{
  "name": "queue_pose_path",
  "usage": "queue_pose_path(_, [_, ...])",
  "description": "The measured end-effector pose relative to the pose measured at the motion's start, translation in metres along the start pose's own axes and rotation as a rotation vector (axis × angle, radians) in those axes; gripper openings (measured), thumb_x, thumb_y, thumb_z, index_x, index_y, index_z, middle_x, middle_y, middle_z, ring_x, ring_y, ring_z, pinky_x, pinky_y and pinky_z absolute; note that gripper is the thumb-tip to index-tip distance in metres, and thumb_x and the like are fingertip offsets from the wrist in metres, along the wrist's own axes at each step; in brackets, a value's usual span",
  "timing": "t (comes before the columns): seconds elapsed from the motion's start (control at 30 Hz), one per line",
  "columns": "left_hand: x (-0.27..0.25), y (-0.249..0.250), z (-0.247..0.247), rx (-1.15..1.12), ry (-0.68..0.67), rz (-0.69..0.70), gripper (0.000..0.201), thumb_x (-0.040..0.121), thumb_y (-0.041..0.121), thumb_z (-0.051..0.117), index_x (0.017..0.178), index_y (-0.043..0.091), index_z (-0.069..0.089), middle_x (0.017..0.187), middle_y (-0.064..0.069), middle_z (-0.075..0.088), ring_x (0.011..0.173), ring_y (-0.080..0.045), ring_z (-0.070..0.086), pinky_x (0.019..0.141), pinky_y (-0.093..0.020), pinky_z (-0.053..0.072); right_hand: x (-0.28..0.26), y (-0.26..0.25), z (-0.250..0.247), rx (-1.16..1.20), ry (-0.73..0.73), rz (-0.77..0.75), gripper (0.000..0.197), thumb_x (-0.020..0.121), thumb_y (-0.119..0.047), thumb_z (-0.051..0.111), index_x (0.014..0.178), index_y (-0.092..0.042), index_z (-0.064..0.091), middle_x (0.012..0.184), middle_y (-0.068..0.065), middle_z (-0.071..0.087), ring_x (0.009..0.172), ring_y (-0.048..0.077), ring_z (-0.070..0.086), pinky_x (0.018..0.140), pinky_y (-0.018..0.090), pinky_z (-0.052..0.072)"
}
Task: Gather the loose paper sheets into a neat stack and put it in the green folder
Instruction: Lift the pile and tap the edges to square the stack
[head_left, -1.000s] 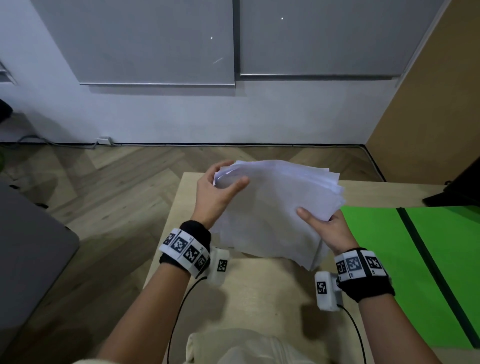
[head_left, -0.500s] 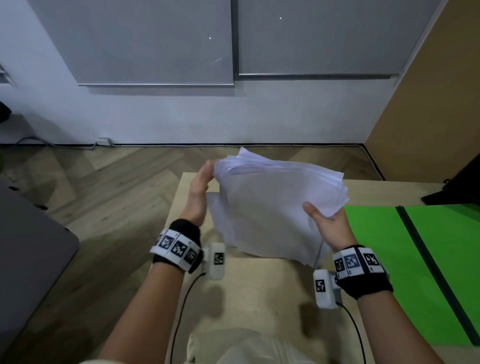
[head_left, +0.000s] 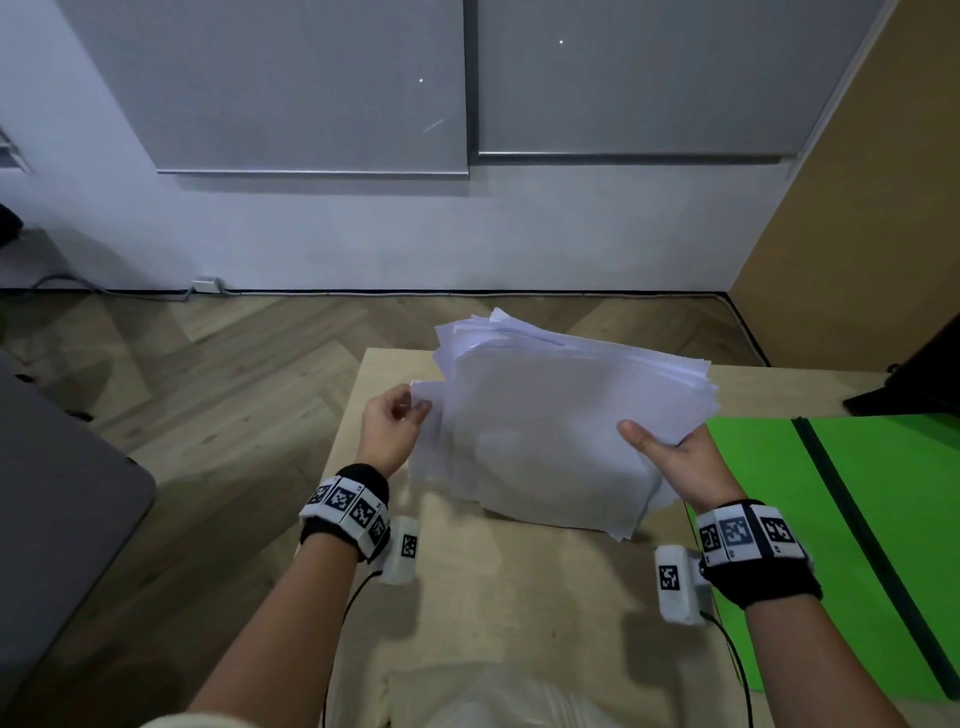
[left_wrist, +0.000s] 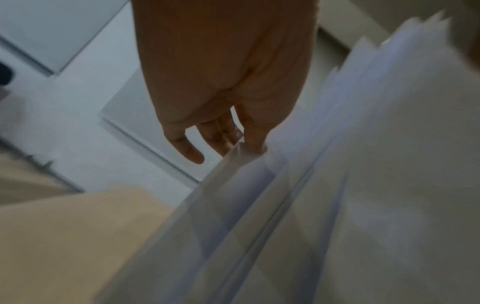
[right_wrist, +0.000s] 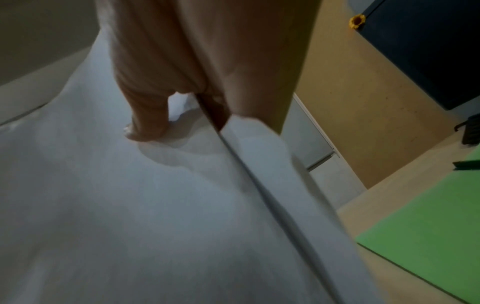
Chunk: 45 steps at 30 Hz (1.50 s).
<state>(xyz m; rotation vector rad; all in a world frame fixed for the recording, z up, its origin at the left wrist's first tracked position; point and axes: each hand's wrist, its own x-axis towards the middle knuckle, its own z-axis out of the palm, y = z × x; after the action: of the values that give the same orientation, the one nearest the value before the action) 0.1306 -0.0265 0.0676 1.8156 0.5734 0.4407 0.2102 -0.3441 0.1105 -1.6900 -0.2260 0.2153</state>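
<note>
An uneven bundle of white paper sheets (head_left: 550, 431) is held tilted above the light wooden table (head_left: 519, 613), its corners fanned out at the top. My right hand (head_left: 670, 457) grips the bundle's right edge, thumb on top and fingers underneath; the right wrist view shows the thumb (right_wrist: 145, 119) pressing the sheets (right_wrist: 130, 205). My left hand (head_left: 395, 421) pinches the corner of a sheet sticking out at the bundle's left side; in the left wrist view the fingertips (left_wrist: 254, 144) hold that paper edge (left_wrist: 259, 185). The green folder (head_left: 831, 545) lies open on the table to the right.
A dark object (head_left: 914, 379) sits at the table's back right, past the folder. A grey surface (head_left: 52, 493) stands at the left over the wooden floor (head_left: 208, 389). A tan wall panel (head_left: 857, 208) rises on the right.
My left hand let go of the bundle's top left corner, dropped lower and now pinches a protruding sheet at the left side. The right hand kept its grip as the bundle tilted up.
</note>
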Motion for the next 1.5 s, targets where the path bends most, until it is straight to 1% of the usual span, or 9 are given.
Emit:
queue_pose_path(0.2, [-0.021, 0.096, -0.01, -0.072, 0.173, 0.303, 0.011, 0.085, 0.002, 0.062, 0.084, 0.01, 0.07, 0.076, 0.007, 0.068, 0.066, 0.006, 0.057, 0.068, -0.011, 0.045, 0.002, -0.007, 0.002, -0.08, -0.094, -0.019, 0.021, 0.082, -0.006, 0.068, 0.088, -0.027, 0.066, 0.077, -0.027, 0.073, 0.077, -0.011, 0.067, 0.07, 0.008, 0.052])
queue_pose_path(0.4, [-0.054, 0.169, 0.018, 0.009, -0.049, 0.657, 0.013, 0.078, 0.012, 0.076, 0.089, 0.007, 0.074, 0.086, 0.008, 0.072, 0.081, 0.007, 0.065, 0.081, -0.013, 0.048, 0.002, -0.015, 0.016, -0.014, -0.063, -0.065, 0.033, 0.079, 0.002, 0.068, 0.093, -0.028, 0.062, 0.079, -0.028, 0.073, 0.078, -0.012, 0.067, 0.071, 0.006, 0.051])
queue_pose_path(0.5, [-0.051, 0.174, 0.014, 0.17, -0.049, 0.78, 0.061, 0.068, 0.041, 0.081, 0.119, 0.011, 0.065, 0.12, 0.004, 0.066, 0.114, -0.008, 0.061, 0.101, -0.029, 0.045, 0.002, -0.008, 0.013, 0.03, 0.048, -0.056, 0.025, 0.079, -0.004, 0.07, 0.092, -0.024, 0.064, 0.076, -0.022, 0.074, 0.074, -0.011, 0.068, 0.07, 0.009, 0.052])
queue_pose_path(0.67, [-0.026, 0.123, -0.015, 0.041, -0.059, 0.322, 0.125, 0.048, 0.055, 0.084, 0.15, 0.02, 0.022, 0.146, -0.004, 0.043, 0.137, -0.015, 0.04, 0.116, -0.042, 0.032, 0.0, -0.008, 0.006, 0.079, 0.219, -0.006, 0.017, 0.077, -0.009, 0.073, 0.087, -0.019, 0.063, 0.089, -0.001, 0.068, 0.07, -0.009, 0.067, 0.09, 0.031, 0.051])
queue_pose_path(0.77, [-0.025, 0.096, -0.018, -0.326, -0.335, 0.128, 0.122, 0.044, 0.062, 0.085, 0.143, 0.012, 0.036, 0.132, 0.001, 0.058, 0.124, -0.013, 0.054, 0.11, -0.039, 0.04, 0.004, -0.017, 0.009, 0.122, 0.304, 0.021, 0.064, 0.06, -0.039, 0.08, 0.109, -0.004, 0.059, 0.106, 0.01, 0.069, 0.097, 0.021, 0.067, 0.1, 0.044, 0.048])
queue_pose_path(0.93, [-0.041, 0.089, -0.009, -0.218, -0.318, 0.095, 0.066, 0.045, 0.034, 0.094, 0.101, 0.02, 0.062, 0.092, 0.01, 0.074, 0.092, -0.003, 0.071, 0.072, -0.015, 0.054, 0.002, -0.04, 0.017, 0.199, 0.306, -0.046, 0.027, 0.073, -0.021, 0.078, 0.094, -0.018, 0.06, 0.094, -0.004, 0.068, 0.09, 0.011, 0.067, 0.089, 0.026, 0.051])
queue_pose_path(1.07, [-0.053, 0.071, 0.004, -0.185, -0.201, 0.037, 0.045, 0.064, 0.007, 0.086, 0.105, 0.007, 0.067, 0.096, 0.001, 0.074, 0.083, -0.001, 0.072, 0.069, -0.016, 0.054, -0.009, -0.018, 0.03, 0.14, 0.121, -0.051, 0.022, 0.074, -0.008, 0.075, 0.083, -0.026, 0.066, 0.076, -0.019, 0.073, 0.073, -0.01, 0.067, 0.075, 0.015, 0.054])
queue_pose_path(1.37, [-0.05, 0.096, 0.005, -0.468, -0.098, 0.017, 0.053, 0.074, 0.041, 0.071, 0.112, 0.004, 0.066, 0.11, -0.021, 0.071, 0.102, -0.035, 0.069, 0.088, -0.045, 0.055, -0.002, -0.017, 0.044, 0.113, 0.051, -0.055, 0.017, 0.073, -0.015, 0.076, 0.082, -0.027, 0.067, 0.071, -0.021, 0.073, 0.067, -0.004, 0.065, 0.08, 0.034, 0.054])
queue_pose_path(1.5, [-0.05, 0.121, 0.009, -0.487, 0.019, 0.145, 0.056, 0.076, 0.055, 0.068, 0.109, 0.01, 0.069, 0.103, -0.017, 0.07, 0.094, -0.035, 0.066, 0.086, -0.051, 0.051, -0.003, -0.048, 0.049, 0.176, 0.113, -0.222, 0.031, 0.079, -0.008, 0.07, 0.081, -0.039, 0.071, 0.067, -0.021, 0.071, 0.059, -0.008, 0.06, 0.063, 0.014, 0.05])
